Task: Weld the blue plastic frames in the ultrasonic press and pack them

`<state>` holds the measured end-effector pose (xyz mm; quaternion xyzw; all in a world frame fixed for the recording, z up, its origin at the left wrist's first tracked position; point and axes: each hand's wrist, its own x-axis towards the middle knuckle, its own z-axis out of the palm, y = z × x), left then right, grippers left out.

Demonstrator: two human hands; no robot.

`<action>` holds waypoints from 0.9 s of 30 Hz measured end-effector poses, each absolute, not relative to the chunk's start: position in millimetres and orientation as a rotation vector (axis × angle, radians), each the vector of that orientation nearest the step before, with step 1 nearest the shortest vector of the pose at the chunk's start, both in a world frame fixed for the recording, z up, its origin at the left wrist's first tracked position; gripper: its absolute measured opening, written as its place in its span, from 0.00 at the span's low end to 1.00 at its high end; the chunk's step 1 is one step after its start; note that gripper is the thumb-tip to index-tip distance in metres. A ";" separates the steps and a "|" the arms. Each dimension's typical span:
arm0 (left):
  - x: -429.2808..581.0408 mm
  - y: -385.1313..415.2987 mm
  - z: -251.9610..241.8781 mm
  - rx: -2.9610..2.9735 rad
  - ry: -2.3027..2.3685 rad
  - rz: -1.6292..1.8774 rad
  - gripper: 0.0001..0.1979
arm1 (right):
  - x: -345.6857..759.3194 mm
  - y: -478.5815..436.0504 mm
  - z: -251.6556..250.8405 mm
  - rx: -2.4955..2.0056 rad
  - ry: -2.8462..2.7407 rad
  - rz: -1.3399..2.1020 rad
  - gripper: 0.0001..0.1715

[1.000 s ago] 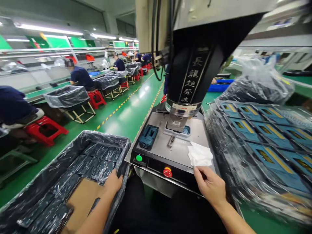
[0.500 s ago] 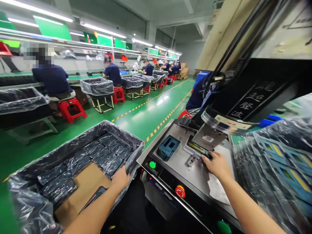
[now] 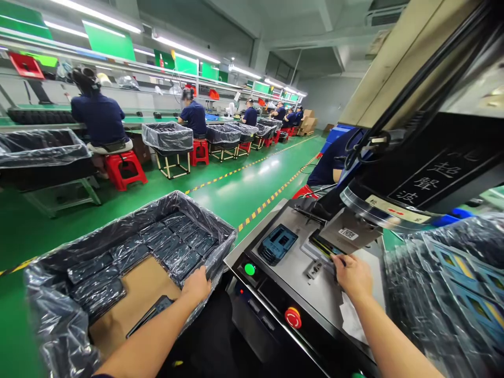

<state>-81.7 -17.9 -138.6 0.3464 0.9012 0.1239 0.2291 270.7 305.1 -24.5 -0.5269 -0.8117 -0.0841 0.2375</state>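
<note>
Partly hidden, cut off or unresolved. The right hand (image 3: 353, 276) covers one end of the dark flat part (image 3: 323, 245) in the metal fixture (image 3: 315, 257). The ultrasonic welding head (image 3: 437, 168) overhangs that fixture and runs past the right edge. The left forearm (image 3: 145, 336) crosses the dark slab (image 3: 151, 311) in the lined bin (image 3: 118, 226) and is cut off by the bottom edge. Plastic film blurs the bin's contents and the blue trays (image 3: 444, 283), which the right edge also cuts off. Whatever the distant workers (image 3: 250, 116) handle is too small to tell.
</note>
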 end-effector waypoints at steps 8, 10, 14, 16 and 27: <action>-84.7 -20.8 -144.1 0.976 2.487 0.388 0.22 | 274.2 236.2 4.8 -1.023 -2.317 -0.388 0.22; -84.9 -23.6 -144.5 1.003 2.546 0.556 0.23 | 274.3 203.5 17.2 -0.968 -2.316 -0.310 0.23; -70.0 -31.8 -132.2 1.196 2.468 1.218 0.18 | 271.5 125.3 31.0 -1.046 -2.234 0.242 0.23; -50.6 -35.9 -114.8 1.178 2.218 1.446 0.16 | 265.7 89.7 28.1 -1.182 -2.161 0.680 0.24; 34.6 -37.5 -41.4 0.951 1.476 0.812 0.19 | 236.5 20.3 -49.6 -1.396 -1.065 2.106 0.29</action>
